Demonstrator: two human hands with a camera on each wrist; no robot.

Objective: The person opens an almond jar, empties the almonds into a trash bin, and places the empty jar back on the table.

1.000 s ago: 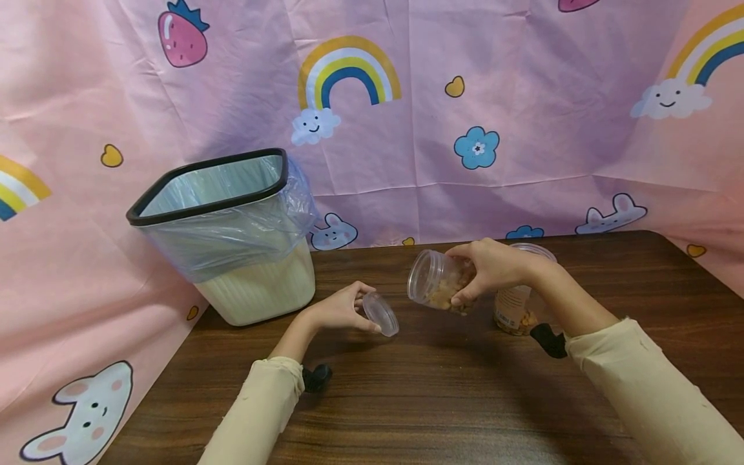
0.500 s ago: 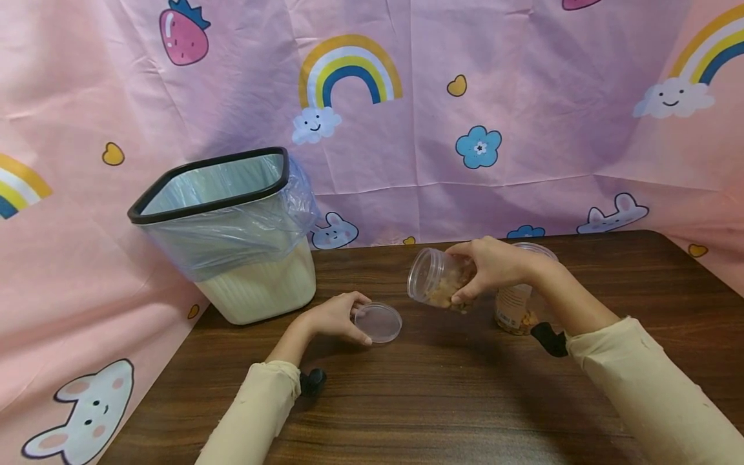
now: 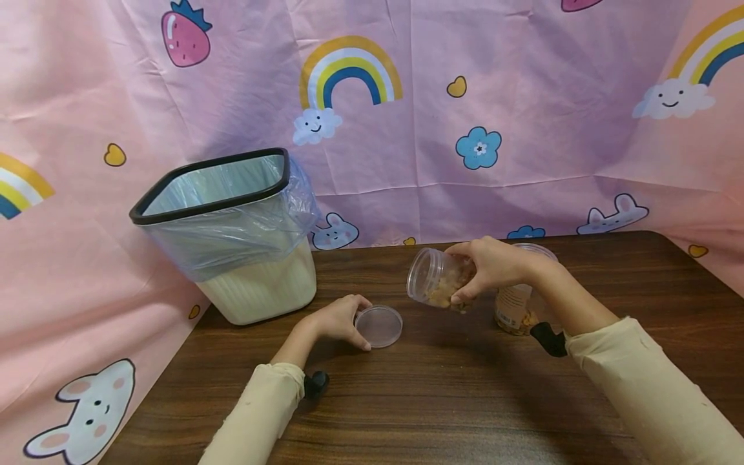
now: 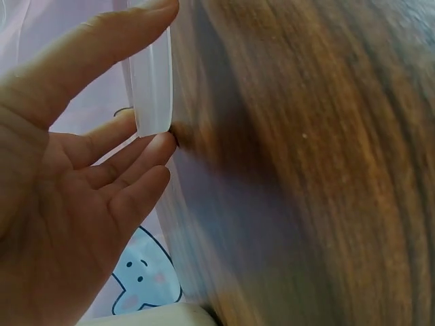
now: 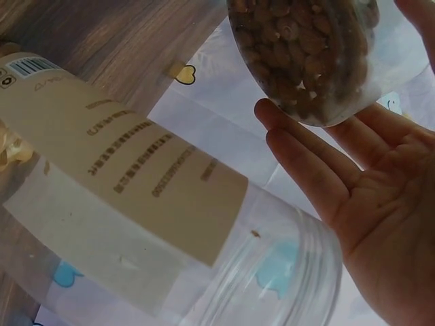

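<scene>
My left hand [image 3: 336,324] holds a clear round plastic lid [image 3: 380,327] by its rim. The lid lies level, at the tabletop. From the left wrist, the lid [image 4: 153,88] is seen edge-on between thumb and fingers. My right hand [image 3: 487,266] grips a small clear jar [image 3: 427,276], tipped on its side above the table, its open mouth facing left. Small brown nut-like pieces [image 5: 292,51] fill the jar's base end in the right wrist view. Behind my right forearm stands a larger clear jar [image 3: 511,307] with a beige printed label [image 5: 156,163].
A pale bin [image 3: 264,287] with a black rim and a bluish bag liner stands at the back left of the dark wooden table [image 3: 407,407]. Pale pieces [image 3: 529,320] lie in the bottom of the larger jar. A patterned pink cloth [image 3: 430,129] hangs behind.
My left hand has tilted the lid from slanting to level and lowered it to the tabletop, shifting slightly toward me. My right hand and the tipped jar have stayed nearly still.
</scene>
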